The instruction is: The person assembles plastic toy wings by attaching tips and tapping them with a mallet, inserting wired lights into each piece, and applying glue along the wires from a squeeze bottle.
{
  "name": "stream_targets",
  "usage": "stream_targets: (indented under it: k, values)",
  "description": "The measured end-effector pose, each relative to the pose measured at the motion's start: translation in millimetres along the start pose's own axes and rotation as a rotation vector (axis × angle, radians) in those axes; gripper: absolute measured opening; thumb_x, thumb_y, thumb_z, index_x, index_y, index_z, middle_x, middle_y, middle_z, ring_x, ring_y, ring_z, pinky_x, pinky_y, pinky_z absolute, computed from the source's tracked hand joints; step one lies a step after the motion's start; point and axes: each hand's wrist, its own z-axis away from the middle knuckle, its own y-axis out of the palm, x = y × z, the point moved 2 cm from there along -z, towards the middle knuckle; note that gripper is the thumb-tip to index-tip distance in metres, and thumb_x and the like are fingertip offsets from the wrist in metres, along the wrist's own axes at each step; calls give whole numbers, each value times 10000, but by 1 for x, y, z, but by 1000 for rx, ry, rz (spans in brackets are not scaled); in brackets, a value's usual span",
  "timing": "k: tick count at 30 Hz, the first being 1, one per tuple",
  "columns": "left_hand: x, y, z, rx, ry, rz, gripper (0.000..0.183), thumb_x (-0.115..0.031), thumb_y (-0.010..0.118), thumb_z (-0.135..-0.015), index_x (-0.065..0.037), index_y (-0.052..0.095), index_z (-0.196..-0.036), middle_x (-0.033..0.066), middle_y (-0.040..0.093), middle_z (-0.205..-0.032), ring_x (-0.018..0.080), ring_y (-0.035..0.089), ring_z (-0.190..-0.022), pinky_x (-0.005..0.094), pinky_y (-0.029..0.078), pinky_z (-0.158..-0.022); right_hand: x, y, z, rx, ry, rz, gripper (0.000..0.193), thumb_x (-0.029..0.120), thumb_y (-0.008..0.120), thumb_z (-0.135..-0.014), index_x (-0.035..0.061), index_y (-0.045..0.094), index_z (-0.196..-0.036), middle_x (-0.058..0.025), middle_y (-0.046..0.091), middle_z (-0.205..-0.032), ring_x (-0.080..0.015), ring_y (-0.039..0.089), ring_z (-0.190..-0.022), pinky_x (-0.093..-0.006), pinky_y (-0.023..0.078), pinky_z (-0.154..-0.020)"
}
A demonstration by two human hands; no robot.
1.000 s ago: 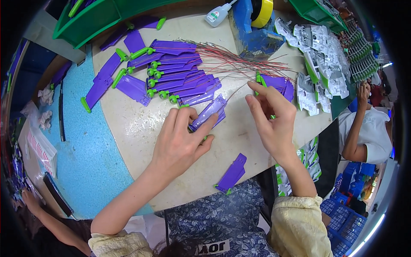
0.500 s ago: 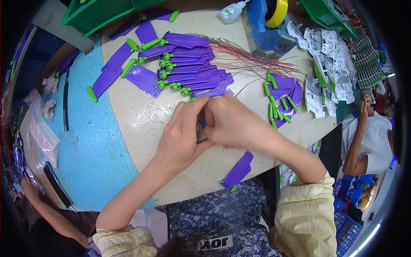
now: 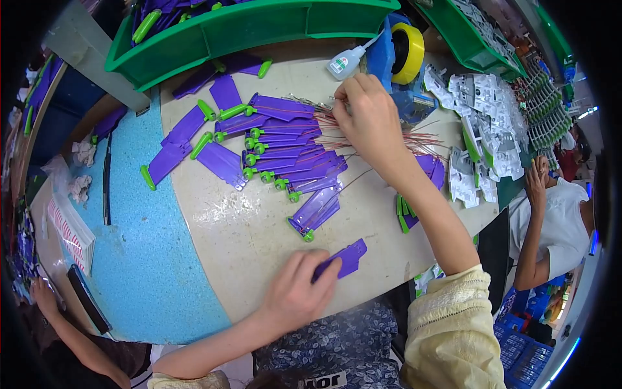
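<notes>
While the left hand (image 3: pixel 295 295) pins a purple piece (image 3: pixel 343 258), the right hand (image 3: pixel 366 113) hides whatever its curled fingers pinch.

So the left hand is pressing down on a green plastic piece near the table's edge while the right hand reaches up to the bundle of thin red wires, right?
Not quite: the piece under the left hand is purple, not green, as the head view shows. The right hand does reach up to the thin red wires.

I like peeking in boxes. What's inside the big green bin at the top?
Purple flat parts with green ends poke up in the green bin at its left end. Its front wall hides the rest of the inside.
</notes>
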Motion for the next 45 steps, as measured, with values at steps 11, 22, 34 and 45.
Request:
stream_targets:
  k: [11,22,34,45]
  values:
    - [31,-24,-27,-14,-88,156,712,41,757,-703,42,477,-1357,186,588,-1094,310,607,-914,376,533,-762,83,-64,94,463,117,-580,105,50,704,-760,20,606,-778,-131,592,-791,-346,638,-671,-428,505,-570]
    - [45,-19,-22,-78,-225,262,632,-28,864,-655,-8,581,-1220,117,673,-1107,197,677,-882,297,578,-773,80,-64,114,502,396,-832,100,-4,738,-807,-23,728,-904,-30,557,-752,-94,487,-605,-257,373,-520]
    - [41,-20,-26,-106,-235,266,522,-42,868,-656,-7,639,-1124,112,669,-1031,196,681,-857,295,585,-745,84,-66,117,472,282,-820,178,-41,702,-793,-18,732,-967,-111,559,-709,-214,559,-555,-332,437,-517]
    - [40,-20,-28,-105,-215,267,513,-48,874,-644,-15,653,-1106,112,663,-986,212,673,-842,303,583,-733,83,-65,109,487,139,-755,171,-43,687,-765,-22,720,-931,-91,579,-758,-220,568,-561,-345,444,-504]
